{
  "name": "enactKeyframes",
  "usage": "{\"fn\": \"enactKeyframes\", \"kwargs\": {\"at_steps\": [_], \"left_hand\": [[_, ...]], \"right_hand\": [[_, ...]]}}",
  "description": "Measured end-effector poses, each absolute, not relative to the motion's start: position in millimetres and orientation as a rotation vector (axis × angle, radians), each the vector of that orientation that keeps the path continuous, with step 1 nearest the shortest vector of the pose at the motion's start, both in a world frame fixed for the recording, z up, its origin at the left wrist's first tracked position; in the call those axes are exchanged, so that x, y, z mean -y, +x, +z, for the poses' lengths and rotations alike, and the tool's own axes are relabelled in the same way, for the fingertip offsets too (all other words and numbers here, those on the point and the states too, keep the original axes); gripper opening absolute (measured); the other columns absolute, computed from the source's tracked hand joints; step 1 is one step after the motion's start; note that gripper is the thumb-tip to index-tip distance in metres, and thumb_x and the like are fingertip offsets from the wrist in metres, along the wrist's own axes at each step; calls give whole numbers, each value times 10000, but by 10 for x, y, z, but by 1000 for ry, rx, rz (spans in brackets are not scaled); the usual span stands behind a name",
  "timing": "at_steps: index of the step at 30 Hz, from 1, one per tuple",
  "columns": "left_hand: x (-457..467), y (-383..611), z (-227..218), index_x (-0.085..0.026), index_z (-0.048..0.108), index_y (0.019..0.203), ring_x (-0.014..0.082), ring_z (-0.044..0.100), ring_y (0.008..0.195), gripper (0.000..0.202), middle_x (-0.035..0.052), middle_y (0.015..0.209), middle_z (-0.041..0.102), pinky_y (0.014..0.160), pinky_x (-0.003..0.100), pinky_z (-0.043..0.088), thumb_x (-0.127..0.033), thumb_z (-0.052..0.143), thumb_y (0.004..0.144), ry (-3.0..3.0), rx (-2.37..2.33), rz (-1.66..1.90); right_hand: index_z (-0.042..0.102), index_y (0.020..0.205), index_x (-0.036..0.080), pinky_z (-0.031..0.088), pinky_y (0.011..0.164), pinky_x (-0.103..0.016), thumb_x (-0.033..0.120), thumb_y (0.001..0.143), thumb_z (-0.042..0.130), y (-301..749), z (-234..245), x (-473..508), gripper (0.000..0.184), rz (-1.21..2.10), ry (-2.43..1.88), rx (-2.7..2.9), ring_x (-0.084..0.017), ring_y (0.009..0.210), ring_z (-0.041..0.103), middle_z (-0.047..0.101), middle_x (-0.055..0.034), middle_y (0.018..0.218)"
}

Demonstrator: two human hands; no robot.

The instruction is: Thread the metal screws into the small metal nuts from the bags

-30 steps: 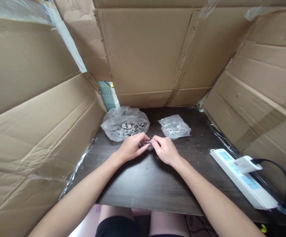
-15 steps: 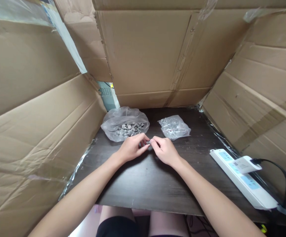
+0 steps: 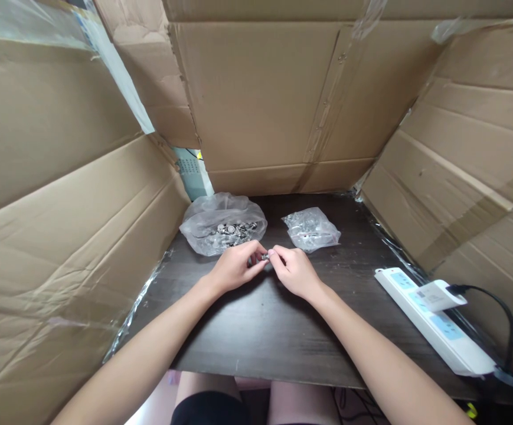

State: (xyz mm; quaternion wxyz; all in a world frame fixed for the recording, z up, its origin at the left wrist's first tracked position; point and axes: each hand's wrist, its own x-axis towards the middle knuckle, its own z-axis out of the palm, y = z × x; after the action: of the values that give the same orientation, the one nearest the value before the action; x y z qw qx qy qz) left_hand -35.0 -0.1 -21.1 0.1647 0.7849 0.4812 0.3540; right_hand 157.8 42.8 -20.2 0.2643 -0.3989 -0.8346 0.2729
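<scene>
My left hand (image 3: 235,268) and my right hand (image 3: 295,271) meet fingertip to fingertip over the dark wooden table (image 3: 260,330). Both pinch a small metal part (image 3: 265,257) between them; its shape is too small to make out. Just beyond my left hand lies an open clear plastic bag (image 3: 223,221) holding several small silvery metal parts. Beyond my right hand lies a smaller clear bag (image 3: 311,228) with more small pieces inside.
Cardboard walls stand on the left (image 3: 61,195), back (image 3: 274,100) and right (image 3: 469,159) of the table. A white power strip (image 3: 433,321) with a white plug and black cable lies at the right edge. My knees show under the front edge.
Both hands stay pinched on the small part with only slight finger movement. The view has shifted a little.
</scene>
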Motion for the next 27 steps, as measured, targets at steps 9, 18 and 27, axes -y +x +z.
{"fn": "enactKeyframes", "kwargs": {"at_steps": [9,18,27], "left_hand": [[-2,-350,-196,-184,616,1006,126,618,686,135,12,831,663,638,236,494,-308,614,951,2223,-1385,1012],[3,-364,-184,-184,616,986,119,612,683,126,9,834,661,630,226,477,-307,604,960,2227,-1388,1030],[-2,-364,-176,-183,630,1007,126,623,713,114,14,854,672,652,229,483,-281,610,953,2238,-1384,1038]], "right_hand": [[476,728,203,314,622,-266,384,1025,359,1599,-147,-421,367,795,-1072,2211,-144,614,499,585,-12,684],[614,960,193,423,639,-252,274,905,484,1573,-176,-437,163,1128,-916,1998,-139,654,565,641,-10,783],[626,878,182,380,609,-245,301,900,517,1553,-153,-415,163,1109,-914,2060,-132,624,512,591,8,695]]}}
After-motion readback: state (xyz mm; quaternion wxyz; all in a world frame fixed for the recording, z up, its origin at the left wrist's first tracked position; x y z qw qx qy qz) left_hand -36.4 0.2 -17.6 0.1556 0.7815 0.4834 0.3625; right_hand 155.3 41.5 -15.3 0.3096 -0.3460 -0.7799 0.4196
